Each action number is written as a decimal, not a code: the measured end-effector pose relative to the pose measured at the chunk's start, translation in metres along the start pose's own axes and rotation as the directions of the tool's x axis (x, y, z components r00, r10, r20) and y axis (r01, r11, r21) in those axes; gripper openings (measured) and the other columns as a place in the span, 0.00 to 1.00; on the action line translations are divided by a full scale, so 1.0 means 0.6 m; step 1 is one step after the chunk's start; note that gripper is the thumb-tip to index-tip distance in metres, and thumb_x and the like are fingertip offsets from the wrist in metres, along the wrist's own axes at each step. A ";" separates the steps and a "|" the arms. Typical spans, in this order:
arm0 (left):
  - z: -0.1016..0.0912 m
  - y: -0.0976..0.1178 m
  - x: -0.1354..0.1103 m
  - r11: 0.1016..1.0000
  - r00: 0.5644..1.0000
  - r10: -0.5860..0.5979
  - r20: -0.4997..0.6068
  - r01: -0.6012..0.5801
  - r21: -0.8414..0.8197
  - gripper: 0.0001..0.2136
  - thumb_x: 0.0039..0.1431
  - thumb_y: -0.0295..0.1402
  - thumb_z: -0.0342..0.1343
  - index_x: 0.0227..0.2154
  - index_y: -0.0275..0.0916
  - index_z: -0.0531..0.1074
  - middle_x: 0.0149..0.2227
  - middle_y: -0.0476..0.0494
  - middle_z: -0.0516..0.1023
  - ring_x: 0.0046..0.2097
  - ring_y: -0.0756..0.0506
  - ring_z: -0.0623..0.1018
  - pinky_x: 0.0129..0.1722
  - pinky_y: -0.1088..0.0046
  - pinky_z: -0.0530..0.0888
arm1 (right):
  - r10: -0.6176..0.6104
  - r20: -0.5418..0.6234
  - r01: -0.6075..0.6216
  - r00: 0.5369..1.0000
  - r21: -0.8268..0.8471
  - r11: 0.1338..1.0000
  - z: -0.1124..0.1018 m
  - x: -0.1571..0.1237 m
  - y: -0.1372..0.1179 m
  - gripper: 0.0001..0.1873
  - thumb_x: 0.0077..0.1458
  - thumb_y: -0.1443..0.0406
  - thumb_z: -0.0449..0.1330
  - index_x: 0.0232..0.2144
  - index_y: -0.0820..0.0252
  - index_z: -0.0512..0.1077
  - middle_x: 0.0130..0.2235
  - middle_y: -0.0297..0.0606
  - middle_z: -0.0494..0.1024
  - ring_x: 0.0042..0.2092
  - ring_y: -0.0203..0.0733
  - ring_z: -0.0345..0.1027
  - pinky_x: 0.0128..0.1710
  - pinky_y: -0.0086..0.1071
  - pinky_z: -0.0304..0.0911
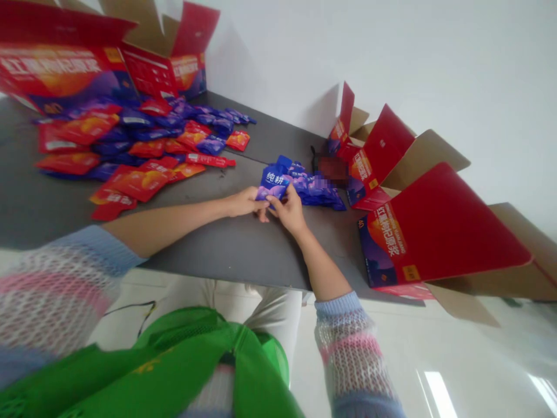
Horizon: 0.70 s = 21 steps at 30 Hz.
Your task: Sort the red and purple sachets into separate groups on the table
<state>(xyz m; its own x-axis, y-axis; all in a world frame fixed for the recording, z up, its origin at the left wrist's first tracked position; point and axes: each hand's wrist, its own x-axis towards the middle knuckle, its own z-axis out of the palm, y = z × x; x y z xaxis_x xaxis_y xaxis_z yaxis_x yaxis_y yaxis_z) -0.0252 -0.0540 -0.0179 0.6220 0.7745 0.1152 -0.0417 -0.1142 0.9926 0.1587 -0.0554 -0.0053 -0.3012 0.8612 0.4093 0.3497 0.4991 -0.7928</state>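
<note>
Between my two hands, above the grey table, is a purple-blue pouch with white characters on its front. My left hand grips its lower left side, and my right hand pinches its lower right corner. Whether more than one pouch is in my grip I cannot tell. Just behind and to the right lies a pile of purple pouches. To the left a large heap mixes red pouches and purple pouches.
Open red cartons stand at the back left and in a row on the right, flaps spread outward. A blurred dark item sits by the right cartons. The grey table ends close to my lap, and a white wall rises behind.
</note>
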 end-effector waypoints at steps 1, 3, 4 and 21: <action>-0.001 -0.001 0.002 0.996 1.000 -0.012 0.025 0.014 -0.086 0.16 0.57 0.43 0.63 0.28 0.32 0.74 0.24 0.39 0.80 0.31 0.42 0.83 0.38 0.63 0.80 | 0.003 0.036 -0.005 0.999 0.066 0.998 -0.004 0.004 0.004 0.24 0.56 0.49 0.62 0.48 0.56 0.67 0.37 0.36 0.74 0.37 0.41 0.68 0.41 0.35 0.68; -0.002 0.000 0.007 0.964 0.998 -0.026 0.065 0.042 -0.264 0.15 0.56 0.40 0.64 0.37 0.31 0.74 0.29 0.38 0.81 0.33 0.39 0.83 0.42 0.58 0.79 | -0.005 0.107 -0.015 0.994 0.183 0.983 -0.011 0.010 0.010 0.25 0.54 0.48 0.63 0.46 0.57 0.67 0.41 0.38 0.75 0.42 0.42 0.69 0.45 0.37 0.69; -0.002 0.001 0.009 0.942 0.996 -0.030 0.082 0.056 -0.332 0.16 0.56 0.39 0.65 0.40 0.31 0.73 0.32 0.37 0.82 0.35 0.38 0.84 0.43 0.55 0.79 | -0.010 0.146 -0.024 0.989 0.225 0.974 -0.015 0.012 0.013 0.26 0.52 0.47 0.64 0.45 0.57 0.67 0.42 0.38 0.75 0.43 0.43 0.69 0.47 0.38 0.68; 0.032 0.007 0.011 0.997 0.970 0.059 -0.235 -0.047 0.056 0.23 0.50 0.48 0.67 0.38 0.33 0.74 0.29 0.42 0.82 0.24 0.47 0.79 0.30 0.69 0.79 | -0.053 -0.090 0.036 0.995 -0.175 0.984 -0.022 -0.001 -0.047 0.18 0.59 0.55 0.61 0.48 0.58 0.72 0.34 0.35 0.78 0.33 0.40 0.70 0.37 0.32 0.65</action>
<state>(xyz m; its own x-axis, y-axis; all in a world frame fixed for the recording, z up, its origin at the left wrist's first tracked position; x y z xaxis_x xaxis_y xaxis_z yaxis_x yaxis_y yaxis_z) -0.0061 -0.0611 -0.0139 0.4177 0.8907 0.1794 -0.0267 -0.1853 0.9823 0.1605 -0.0686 0.0229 -0.2384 0.8387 0.4896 0.4886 0.5392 -0.6859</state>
